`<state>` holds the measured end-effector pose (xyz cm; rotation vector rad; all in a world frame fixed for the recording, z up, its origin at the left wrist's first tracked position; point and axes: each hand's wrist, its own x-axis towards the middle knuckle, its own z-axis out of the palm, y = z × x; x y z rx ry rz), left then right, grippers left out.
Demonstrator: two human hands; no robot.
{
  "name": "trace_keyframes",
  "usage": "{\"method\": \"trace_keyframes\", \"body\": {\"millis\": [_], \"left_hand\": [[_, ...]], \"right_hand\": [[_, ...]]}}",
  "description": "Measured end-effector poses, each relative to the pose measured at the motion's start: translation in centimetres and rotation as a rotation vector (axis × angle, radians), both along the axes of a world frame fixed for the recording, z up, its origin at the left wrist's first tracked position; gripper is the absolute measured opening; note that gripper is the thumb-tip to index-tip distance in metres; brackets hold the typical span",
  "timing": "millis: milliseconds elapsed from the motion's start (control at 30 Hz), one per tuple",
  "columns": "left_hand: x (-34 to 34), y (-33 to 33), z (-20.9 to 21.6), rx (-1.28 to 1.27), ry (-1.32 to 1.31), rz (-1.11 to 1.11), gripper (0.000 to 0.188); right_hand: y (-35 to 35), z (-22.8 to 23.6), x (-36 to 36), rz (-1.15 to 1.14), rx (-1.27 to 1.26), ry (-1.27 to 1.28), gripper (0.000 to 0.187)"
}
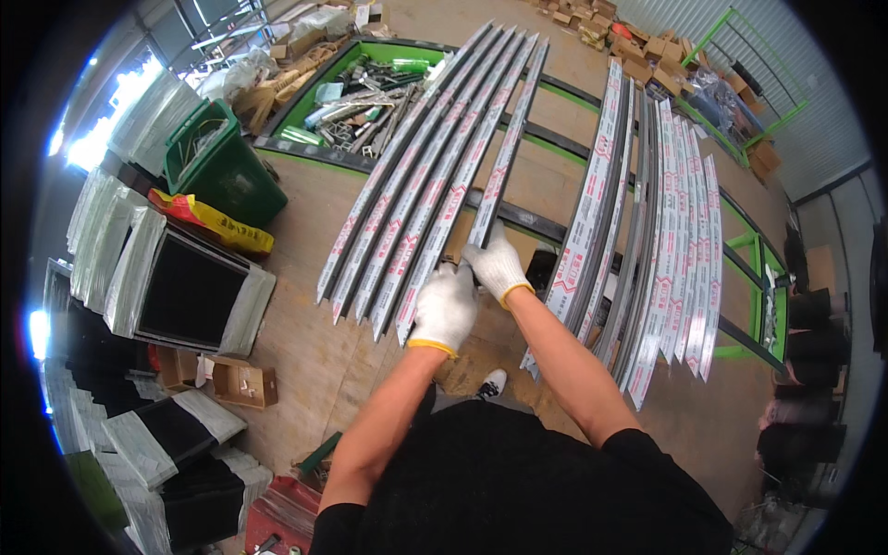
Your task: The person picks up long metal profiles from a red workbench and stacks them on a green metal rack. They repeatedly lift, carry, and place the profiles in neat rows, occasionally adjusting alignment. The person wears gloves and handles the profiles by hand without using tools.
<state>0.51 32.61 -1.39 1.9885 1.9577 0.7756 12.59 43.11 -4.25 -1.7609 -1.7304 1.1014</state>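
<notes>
Both my hands wear white knit gloves with yellow cuffs, and they meet at the near end of a long metal profile [506,157] covered in printed protective film. My right hand [498,262] is closed around that end. Right beside it, my left hand [446,303] has its fingers curled in against the right one; what they hold is hidden. To the left of this profile several matching profiles [430,157] lie side by side, their near ends cut at a slant. A second group of film-covered profiles [675,250] lies off to the right.
The profiles rest across a dark-topped green frame [546,139], which has a scrap-filled tray [370,102] at far left. A green bin [227,162], wrapped panels [190,282] and an open cardboard box [245,383] stand left. A red case [282,513] sits near left; cardboard boxes [647,55] pile far right.
</notes>
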Motion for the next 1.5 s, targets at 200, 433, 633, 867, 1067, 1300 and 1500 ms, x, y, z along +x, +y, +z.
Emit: {"method": "trace_keyframes", "body": {"millis": [200,433,633,867,1067,1300,1500], "left_hand": [[-6.9,-1.3,4.7,0.051,-0.258,0.221,0.038],[-5.3,-4.2,7.5,0.063,-0.52,0.197,0.031],[4.9,-3.6,3.2,-0.464,-0.442,-0.116,0.082],[10.3,-1.4,1.5,-0.726,-0.265,-0.266,0.074],[10.8,-1.0,1.2,-0.654,-0.121,-0.259,0.074],[9.1,-1.7,-3.6,-0.676,-0.913,-0.181,0.07],[8.9,-1.2,-6.5,-0.771,-0.856,-0.2,0.06]], "right_hand": [[1.2,-0.8,-1.8,0.03,-0.018,0.03,0.076],[-0.4,4.4,2.6,0.083,0.074,-0.019,0.063],[-4.3,10.2,14.1,-0.253,0.292,-0.237,0.045],[-11.1,8.2,14.1,-0.219,0.001,-0.329,0.057],[-8.5,7.8,10.7,-0.301,-0.169,-0.462,0.089],[-7.6,6.7,13.0,-0.356,-0.174,-0.154,0.07],[-8.1,3.8,15.2,-0.615,-0.259,0.744,0.054]]}}
